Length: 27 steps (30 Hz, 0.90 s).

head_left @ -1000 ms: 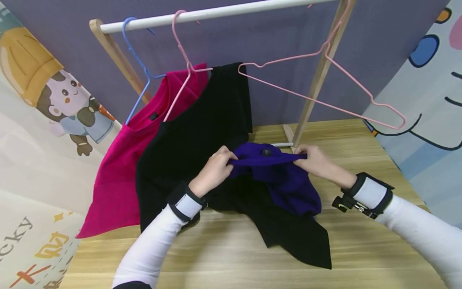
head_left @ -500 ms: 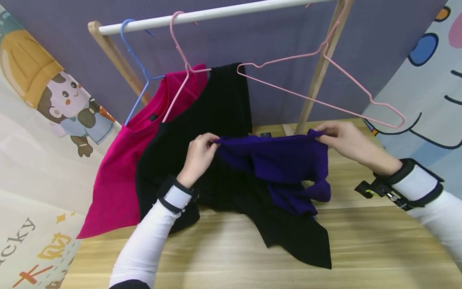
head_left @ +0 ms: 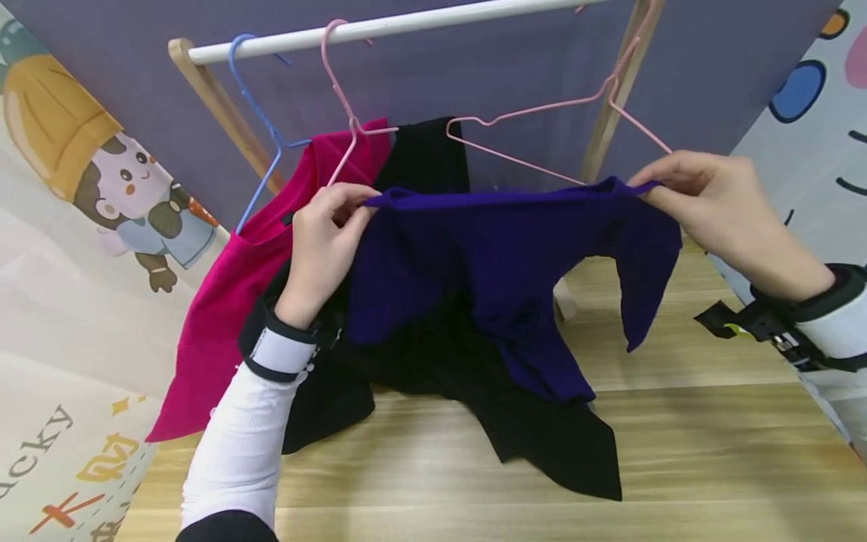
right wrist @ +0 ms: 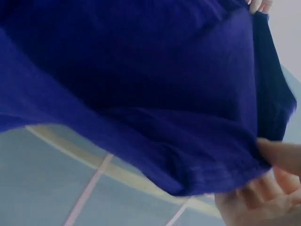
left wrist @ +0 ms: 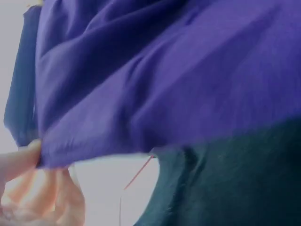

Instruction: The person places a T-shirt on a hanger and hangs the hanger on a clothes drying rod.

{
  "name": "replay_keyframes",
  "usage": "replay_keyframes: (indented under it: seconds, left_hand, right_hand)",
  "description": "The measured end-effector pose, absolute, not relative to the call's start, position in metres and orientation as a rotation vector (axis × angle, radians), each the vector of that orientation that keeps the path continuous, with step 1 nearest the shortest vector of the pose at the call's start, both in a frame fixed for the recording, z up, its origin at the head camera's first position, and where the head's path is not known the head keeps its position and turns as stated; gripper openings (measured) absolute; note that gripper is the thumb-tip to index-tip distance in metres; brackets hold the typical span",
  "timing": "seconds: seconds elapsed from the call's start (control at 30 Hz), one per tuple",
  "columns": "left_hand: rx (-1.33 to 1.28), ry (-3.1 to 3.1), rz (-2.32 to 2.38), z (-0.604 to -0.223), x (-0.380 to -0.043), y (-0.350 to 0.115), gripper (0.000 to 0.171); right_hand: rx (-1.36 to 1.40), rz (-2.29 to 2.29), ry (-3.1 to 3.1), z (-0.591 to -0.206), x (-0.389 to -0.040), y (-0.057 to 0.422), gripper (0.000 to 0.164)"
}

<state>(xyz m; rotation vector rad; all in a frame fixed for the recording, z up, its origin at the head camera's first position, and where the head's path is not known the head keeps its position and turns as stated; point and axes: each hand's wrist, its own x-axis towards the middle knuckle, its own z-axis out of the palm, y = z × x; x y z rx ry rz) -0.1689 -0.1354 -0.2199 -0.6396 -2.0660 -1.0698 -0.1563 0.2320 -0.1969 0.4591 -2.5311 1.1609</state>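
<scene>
A dark purple garment (head_left: 515, 241) is stretched by its upper edge between both hands, its lower part hanging in folds. My left hand (head_left: 321, 245) pinches one upper corner, thumb against curled fingers. At the other corner, my right hand (head_left: 718, 211) pinches the cloth too. The left wrist view shows the purple cloth (left wrist: 141, 94) gripped at its edge by thumb and fingers. Close-up purple fabric (right wrist: 164, 94) fills much of the right wrist view. Directly behind the raised garment hangs a bare pink hanger (head_left: 542, 105), partly covered by it.
A white rail (head_left: 420, 22) crosses the top. From it hang a magenta top (head_left: 223, 331) on a blue hanger (head_left: 260, 113) and a black top (head_left: 433, 150) on another pink hanger (head_left: 339, 83). Black cloth (head_left: 562, 452) lies on the wooden table (head_left: 711, 452) below the purple garment.
Both hands have lifted the purple garment up off the black cloth and moved apart, spreading its upper edge wide. It now covers part of the bare pink hanger.
</scene>
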Motion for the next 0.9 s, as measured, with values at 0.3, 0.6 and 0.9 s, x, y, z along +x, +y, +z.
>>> replay_keyframes:
  seconds: [0.3,0.6,0.9]
  left_hand:
    - [-0.832,-2.254,-1.102,-0.259,-0.168,-0.132,0.008]
    - [-0.926,-2.385,-1.131,-0.280,-0.162,-0.121,0.012]
    - [-0.959,-2.412,-1.145,-0.286,-0.161,-0.117,0.010]
  right_hand:
    - [0.641,0.994,-2.689,-0.245,-0.161,0.247,0.011]
    - [0.867,0.903,-2.924,-0.277,-0.157,0.250,0.016]
    - [0.819,0.775,-2.814,-0.268,-0.159,0.250,0.013]
